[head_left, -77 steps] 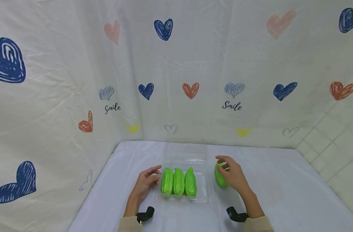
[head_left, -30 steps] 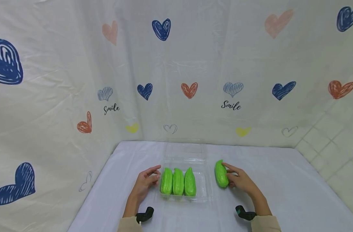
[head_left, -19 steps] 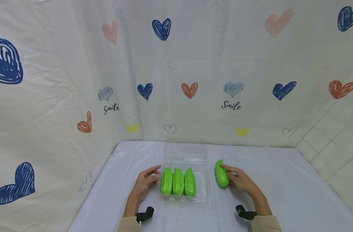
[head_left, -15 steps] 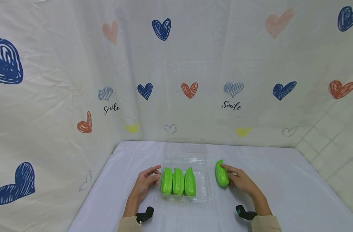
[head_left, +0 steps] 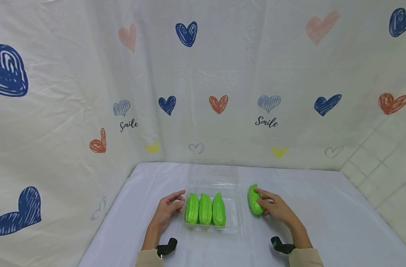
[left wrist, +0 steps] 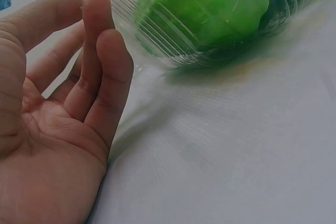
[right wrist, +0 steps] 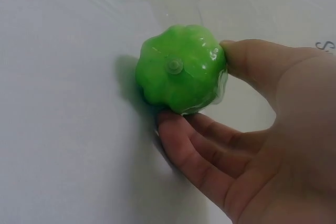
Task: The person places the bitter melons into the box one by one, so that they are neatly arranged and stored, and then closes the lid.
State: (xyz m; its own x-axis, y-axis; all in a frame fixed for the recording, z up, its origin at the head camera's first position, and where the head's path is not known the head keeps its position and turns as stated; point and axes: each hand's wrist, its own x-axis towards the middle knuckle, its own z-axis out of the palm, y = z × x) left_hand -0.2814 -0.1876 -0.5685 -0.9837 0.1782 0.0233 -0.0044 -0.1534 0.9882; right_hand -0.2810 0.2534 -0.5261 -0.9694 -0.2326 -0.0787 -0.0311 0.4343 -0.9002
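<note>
A single green ribbed gourd [head_left: 252, 200] lies on the white cloth, its tapered tip pointing away from me. My right hand [head_left: 277, 208] is on its right side, and in the right wrist view the thumb and fingers pinch the gourd [right wrist: 176, 69] from opposite sides. To the left stands a clear plastic clamshell box [head_left: 233, 214] with three similar gourds [head_left: 205, 209] side by side, bare room at its right end. My left hand [head_left: 167, 210] has its loosely bent fingers at the box's left wall; in the left wrist view fingertips [left wrist: 97, 6] meet the clear plastic.
The box's transparent lid [head_left: 213, 173] is folded back flat behind it. White cloth [head_left: 323, 215] covers the table. A pale curtain [head_left: 236, 66] printed with hearts hangs along the back and left. Both wrists wear black camera mounts [head_left: 281, 245].
My right hand has gone from above the loose gourd to its right side, and its thumb has now come onto the gourd. The left hand and the box have stayed put.
</note>
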